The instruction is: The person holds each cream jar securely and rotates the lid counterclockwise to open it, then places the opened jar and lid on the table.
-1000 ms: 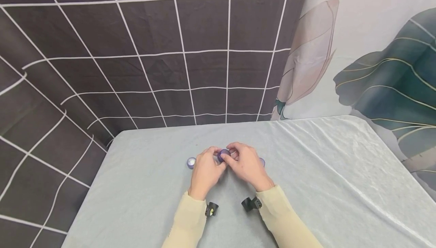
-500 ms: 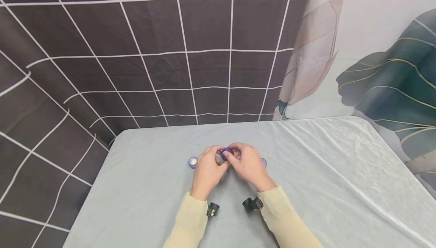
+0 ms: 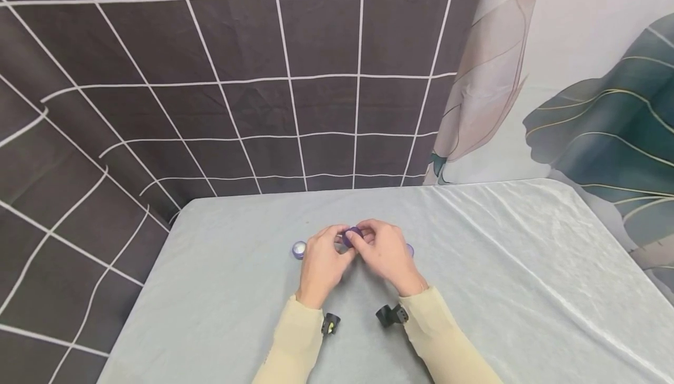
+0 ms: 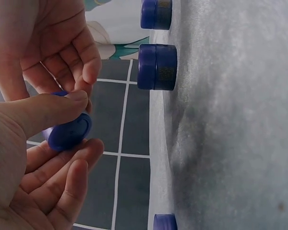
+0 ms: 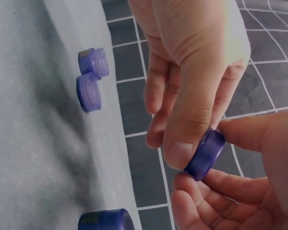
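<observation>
A small round blue-purple jar lid (image 3: 353,236) is held above the table between both hands. My left hand (image 3: 322,264) pinches it between thumb and fingertips; the left wrist view shows the lid (image 4: 71,132) tilted, with one round face visible. My right hand (image 3: 387,255) grips the lid's other side, its thumb and fingers around the rim (image 5: 207,155) in the right wrist view. Just left of the left hand stands a jar (image 3: 298,249) with a pale top. Partly hidden behind the right hand is another jar (image 3: 410,250).
Two blue jars with lids (image 4: 157,67) stand on the cloth-covered table (image 3: 221,290). Toward the left, an uncapped purple jar (image 5: 93,62) stands beside a purple round piece (image 5: 89,93). A dark grid-patterned curtain (image 3: 237,109) hangs behind the table.
The lid has tilted between the fingers and its broad face shows less. Both hands stay close together, gripping it; the whole view has shifted slightly.
</observation>
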Motion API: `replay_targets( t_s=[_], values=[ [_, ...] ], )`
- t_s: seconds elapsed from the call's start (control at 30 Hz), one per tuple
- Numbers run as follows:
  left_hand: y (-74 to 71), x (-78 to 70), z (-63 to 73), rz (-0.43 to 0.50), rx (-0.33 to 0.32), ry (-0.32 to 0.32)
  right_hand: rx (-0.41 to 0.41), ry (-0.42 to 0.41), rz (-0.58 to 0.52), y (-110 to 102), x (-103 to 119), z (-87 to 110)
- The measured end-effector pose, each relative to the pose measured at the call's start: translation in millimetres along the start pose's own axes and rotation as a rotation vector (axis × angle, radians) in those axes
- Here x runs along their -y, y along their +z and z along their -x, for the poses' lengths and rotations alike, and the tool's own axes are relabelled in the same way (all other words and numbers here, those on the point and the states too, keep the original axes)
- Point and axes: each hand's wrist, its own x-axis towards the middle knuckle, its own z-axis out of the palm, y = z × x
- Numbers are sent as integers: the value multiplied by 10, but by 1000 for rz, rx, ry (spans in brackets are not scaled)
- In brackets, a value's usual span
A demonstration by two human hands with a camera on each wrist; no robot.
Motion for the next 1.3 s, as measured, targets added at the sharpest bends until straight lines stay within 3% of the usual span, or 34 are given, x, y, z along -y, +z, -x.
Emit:
replay_targets(
  t_s=[0.33, 0.67, 0.93, 1.3],
  values=[
    [7, -20, 18, -22, -29, 9, -26, 25, 15, 6, 8, 15],
    [8, -16, 11, -12, -50, -18, -63, -64, 89, 16, 29, 14],
    [-4, -13, 7, -31, -53, 5, -69, -130, 109, 32, 21, 24],
    [-32, -21, -18, 11, -28, -9, -43, -147, 100, 17, 20, 13]
  ],
)
